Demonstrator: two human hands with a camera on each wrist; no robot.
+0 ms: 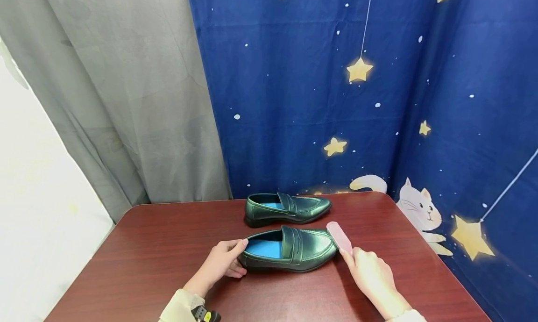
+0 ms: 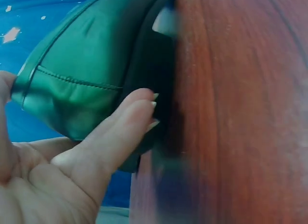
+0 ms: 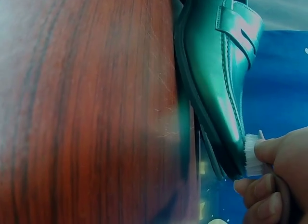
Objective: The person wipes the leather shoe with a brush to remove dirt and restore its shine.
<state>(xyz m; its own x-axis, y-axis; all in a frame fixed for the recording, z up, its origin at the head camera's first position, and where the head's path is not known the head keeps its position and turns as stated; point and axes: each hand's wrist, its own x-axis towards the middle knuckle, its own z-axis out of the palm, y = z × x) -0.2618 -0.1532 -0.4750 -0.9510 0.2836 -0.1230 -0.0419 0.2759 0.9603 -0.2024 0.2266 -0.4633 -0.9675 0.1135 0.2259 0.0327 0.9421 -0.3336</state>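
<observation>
A dark green loafer [image 1: 311, 247] with a blue insole [image 1: 264, 248] stands on the table, its toe to the right. At its heel, my left hand [image 1: 224, 259] grips the back, thumb at the top rim and fingers low on the side by the sole [image 2: 149, 89]. My right hand [image 1: 371, 270] holds a pale pink brush [image 1: 339, 237] by its handle. In the right wrist view, the brush's white bristles [image 3: 252, 154] meet the tip of the toe. The brush head slants up to the left over the toe in the head view.
A matching green loafer [image 1: 290, 207] stands just behind, near the back edge of the reddish-brown wooden table [image 1: 168, 238]. Behind the table hang a grey curtain [image 1: 138, 102] and a blue curtain [image 1: 294, 102] with stars and a white cat print.
</observation>
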